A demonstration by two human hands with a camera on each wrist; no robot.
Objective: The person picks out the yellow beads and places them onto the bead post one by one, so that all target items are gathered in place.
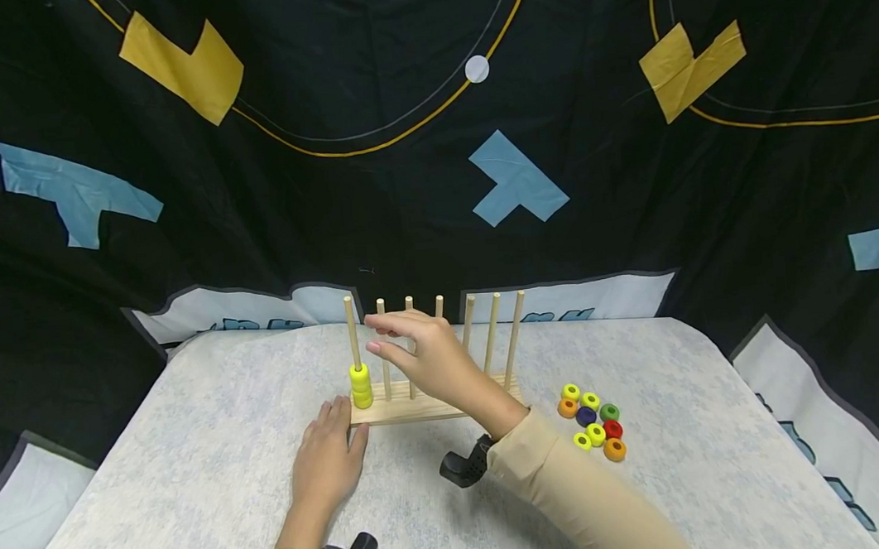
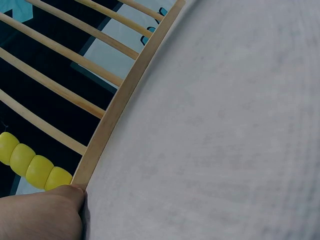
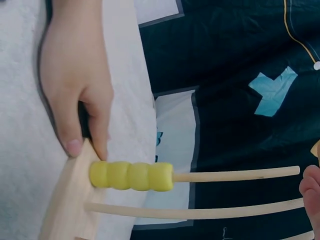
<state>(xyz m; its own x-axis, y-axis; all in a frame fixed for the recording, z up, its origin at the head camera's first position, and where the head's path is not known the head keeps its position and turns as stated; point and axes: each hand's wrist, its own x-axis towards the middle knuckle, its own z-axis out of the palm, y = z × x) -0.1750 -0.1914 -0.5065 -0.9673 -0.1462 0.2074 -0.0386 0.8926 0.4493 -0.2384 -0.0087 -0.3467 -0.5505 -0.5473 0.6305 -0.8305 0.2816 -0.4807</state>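
Note:
A wooden peg rack [image 1: 409, 410] stands on the table with a row of upright pegs. Several yellow beads [image 3: 131, 175] are stacked on its leftmost peg [image 1: 353, 337]; the other pegs that show carry none. My left hand [image 1: 330, 458] grips the left end of the base, thumb at the front side and fingers round the end, as the right wrist view shows. Near the tops of the left pegs, my right hand [image 1: 432, 354] hovers with thumb and fingers apart and nothing visible between them. It hides parts of the middle pegs in the head view.
To the right of the rack lies a loose group of beads: yellow [image 1: 595, 435], orange [image 1: 615, 449], red [image 1: 612, 429], green [image 1: 609, 412] and dark purple [image 1: 585, 416]. A pale cloth covers the table [image 1: 196, 470]. Behind it hangs a black curtain [image 1: 377, 228] with tape pieces.

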